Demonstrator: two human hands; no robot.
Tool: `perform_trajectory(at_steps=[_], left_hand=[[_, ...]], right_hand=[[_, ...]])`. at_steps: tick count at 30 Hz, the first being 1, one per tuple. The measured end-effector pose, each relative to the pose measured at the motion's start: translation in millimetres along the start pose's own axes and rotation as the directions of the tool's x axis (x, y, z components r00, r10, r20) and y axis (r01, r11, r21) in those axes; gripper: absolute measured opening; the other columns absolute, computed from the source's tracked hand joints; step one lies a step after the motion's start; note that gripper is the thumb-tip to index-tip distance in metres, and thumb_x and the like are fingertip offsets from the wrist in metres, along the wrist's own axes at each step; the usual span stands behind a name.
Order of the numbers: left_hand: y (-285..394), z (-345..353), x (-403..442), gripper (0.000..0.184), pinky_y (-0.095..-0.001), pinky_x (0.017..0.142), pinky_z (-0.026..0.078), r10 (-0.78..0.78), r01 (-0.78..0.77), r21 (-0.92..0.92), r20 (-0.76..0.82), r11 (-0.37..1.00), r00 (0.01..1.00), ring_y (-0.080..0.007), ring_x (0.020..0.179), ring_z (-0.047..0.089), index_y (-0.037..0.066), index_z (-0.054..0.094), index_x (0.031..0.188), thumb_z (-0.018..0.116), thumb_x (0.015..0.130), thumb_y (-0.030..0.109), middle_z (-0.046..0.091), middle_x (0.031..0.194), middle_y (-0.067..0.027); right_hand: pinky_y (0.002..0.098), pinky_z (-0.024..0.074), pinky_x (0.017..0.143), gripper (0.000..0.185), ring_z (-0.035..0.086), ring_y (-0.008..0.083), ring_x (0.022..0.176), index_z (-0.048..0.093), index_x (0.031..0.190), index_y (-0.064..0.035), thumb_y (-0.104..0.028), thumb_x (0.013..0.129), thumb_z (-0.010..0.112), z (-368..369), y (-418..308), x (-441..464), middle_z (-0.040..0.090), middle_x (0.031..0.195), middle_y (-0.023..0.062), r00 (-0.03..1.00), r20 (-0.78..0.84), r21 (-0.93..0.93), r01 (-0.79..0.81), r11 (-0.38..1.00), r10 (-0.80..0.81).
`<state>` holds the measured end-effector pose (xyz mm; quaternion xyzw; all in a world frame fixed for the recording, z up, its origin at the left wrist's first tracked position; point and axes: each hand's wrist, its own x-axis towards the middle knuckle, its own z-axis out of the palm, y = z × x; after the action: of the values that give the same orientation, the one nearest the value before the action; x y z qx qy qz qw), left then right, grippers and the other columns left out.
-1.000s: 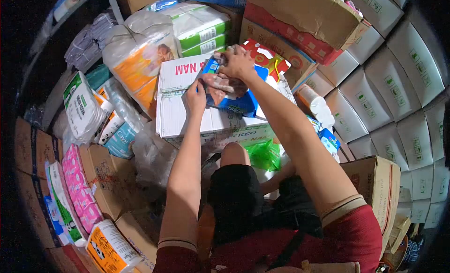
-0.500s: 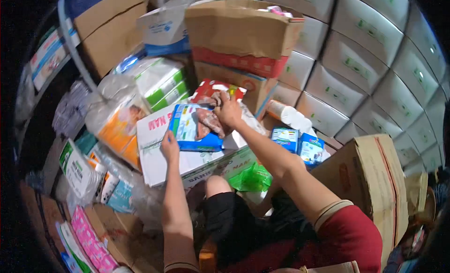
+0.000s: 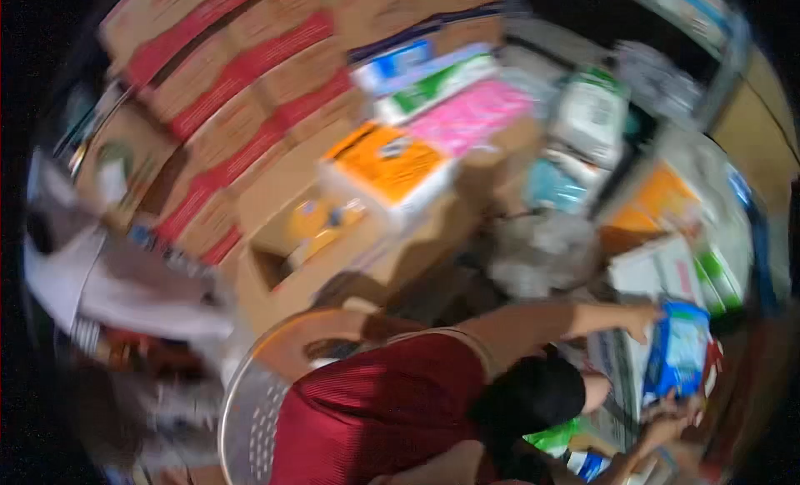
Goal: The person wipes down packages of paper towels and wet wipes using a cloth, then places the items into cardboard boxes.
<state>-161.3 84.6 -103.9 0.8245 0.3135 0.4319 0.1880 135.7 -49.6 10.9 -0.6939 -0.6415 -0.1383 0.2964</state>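
The view is swung round and blurred, so both hands appear at the lower right. A blue and white plastic pack (image 3: 682, 347) lies on top of a white carton (image 3: 612, 385). My left hand (image 3: 640, 320) is at the pack's near edge, its fingers closed against it. My right hand (image 3: 677, 418) is by the pack's lower end, its fingers smeared by motion. Whether it holds anything does not show. A piece of red packaging (image 3: 713, 367) peeps out beyond the pack. Below the carton is a bright green plastic bag (image 3: 553, 437).
An open cardboard box (image 3: 267, 235) holds yellow items, with an orange and white package (image 3: 387, 164) on it. Pink packs (image 3: 471, 114) lie behind. Stacked brown cartons (image 3: 225, 93) rise at the back left. A round orange-brown stool (image 3: 292, 339) and clear-wrapped packs (image 3: 650, 202) are close by.
The view has turned far to the left, shifting the carton and hands to the lower right. The crumpled brownish thing under my right hand no longer shows clearly.
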Motion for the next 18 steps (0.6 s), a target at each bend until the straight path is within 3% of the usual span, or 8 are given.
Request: perform_trajectory(at_steps=[1, 3, 5, 6, 7, 9, 15, 18], left_hand=[[-15, 20, -5, 0.103, -0.0438, 0.099, 0.03, -0.139, 0.141, 0.136, -0.023, 0.981, 0.99, -0.0412, 0.116, 0.037, 0.001, 0.033, 0.131, 0.073, 0.05, 0.052, 0.034, 0.13, -0.0271], [80, -65, -22, 0.104, -0.0441, 0.104, 0.02, -0.449, 0.43, 0.129, 0.217, 0.893, 0.867, -0.0408, 0.127, 0.022, 0.005, 0.03, 0.134, 0.063, 0.056, 0.064, 0.024, 0.138, -0.0261], [96, -62, -25, 0.093, -0.0466, 0.107, 0.0, -0.517, 0.458, 0.246, 0.305, 0.854, 0.8, -0.0367, 0.134, 0.0, 0.012, 0.03, 0.136, 0.056, 0.064, 0.065, 0.006, 0.144, -0.0221], [92, -49, -30, 0.097, -0.0461, 0.107, -0.004, -0.503, 0.424, 0.305, 0.261, 0.853, 0.824, -0.0358, 0.134, -0.002, 0.012, 0.028, 0.137, 0.05, 0.063, 0.07, 0.005, 0.144, -0.0221], [80, -25, -36, 0.098, -0.0461, 0.106, -0.003, -0.471, 0.436, 0.232, 0.123, 0.869, 0.873, -0.0362, 0.134, -0.002, 0.011, 0.029, 0.137, 0.048, 0.062, 0.072, 0.006, 0.144, -0.0227], [101, -47, -34, 0.098, -0.0473, 0.106, -0.004, -0.517, 0.502, 0.126, 0.185, 0.856, 0.836, -0.0369, 0.134, -0.004, 0.011, 0.03, 0.136, 0.048, 0.062, 0.072, 0.006, 0.144, -0.023], [90, -37, -36, 0.099, -0.0483, 0.105, -0.005, -0.434, 0.381, 0.282, 0.157, 0.88, 0.887, -0.039, 0.133, -0.006, 0.014, 0.025, 0.138, 0.045, 0.062, 0.074, 0.001, 0.144, -0.0234], [98, -43, -31, 0.099, -0.048, 0.105, -0.005, -0.512, 0.41, 0.368, 0.241, 0.834, 0.825, -0.039, 0.133, -0.005, 0.015, 0.024, 0.139, 0.044, 0.062, 0.075, 0.001, 0.144, -0.024]], right_hand=[[0.0416, 0.0485, 0.067, 0.049, 0.059, 0.0346, 0.08, 0.032, 0.129, -0.0028, -0.033, 0.091, 0.039, 7, 0, 3, 0.055, 0.109, 0.0237, 0.998, 0.028, -0.092, -0.059, 0.994, 0.061], [0.0411, 0.0514, 0.061, 0.052, 0.062, 0.0351, 0.074, 0.03, 0.131, -0.0025, -0.033, 0.091, 0.041, 15, -3, 0, 0.057, 0.107, 0.0246, 0.984, 0.087, -0.209, -0.134, 0.969, 0.154], [0.0416, 0.0504, 0.063, 0.052, 0.061, 0.0353, 0.077, 0.029, 0.131, -0.002, -0.032, 0.091, 0.042, 19, 14, 5, 0.056, 0.108, 0.0249, 0.978, 0.116, -0.249, -0.143, 0.958, 0.176], [0.0419, 0.0499, 0.064, 0.052, 0.06, 0.0353, 0.078, 0.029, 0.131, -0.0018, -0.032, 0.09, 0.042, 26, 20, 6, 0.055, 0.109, 0.025, 0.977, 0.127, -0.246, -0.138, 0.96, 0.173], [0.0421, 0.0494, 0.066, 0.053, 0.06, 0.0354, 0.079, 0.029, 0.131, -0.0016, -0.032, 0.09, 0.043, 32, 23, 7, 0.054, 0.11, 0.0252, 0.975, 0.142, -0.238, -0.132, 0.962, 0.169], [0.0426, 0.0484, 0.068, 0.053, 0.059, 0.0356, 0.082, 0.029, 0.131, -0.0012, -0.031, 0.09, 0.043, 42, 22, 9, 0.053, 0.111, 0.0255, 0.974, 0.169, -0.211, -0.113, 0.971, 0.151], [0.044, 0.0453, 0.076, 0.055, 0.056, 0.0362, 0.091, 0.029, 0.132, 0.0001, -0.03, 0.089, 0.046, 58, 27, 27, 0.05, 0.115, 0.0263, 0.973, 0.224, -0.084, -0.029, 0.996, 0.048], [0.0448, 0.0438, 0.08, 0.056, 0.054, 0.0365, 0.095, 0.028, 0.132, 0.0008, -0.029, 0.088, 0.047, 55, 34, 36, 0.048, 0.118, 0.0268, 0.976, 0.218, -0.001, 0.018, 1.0, -0.018]])
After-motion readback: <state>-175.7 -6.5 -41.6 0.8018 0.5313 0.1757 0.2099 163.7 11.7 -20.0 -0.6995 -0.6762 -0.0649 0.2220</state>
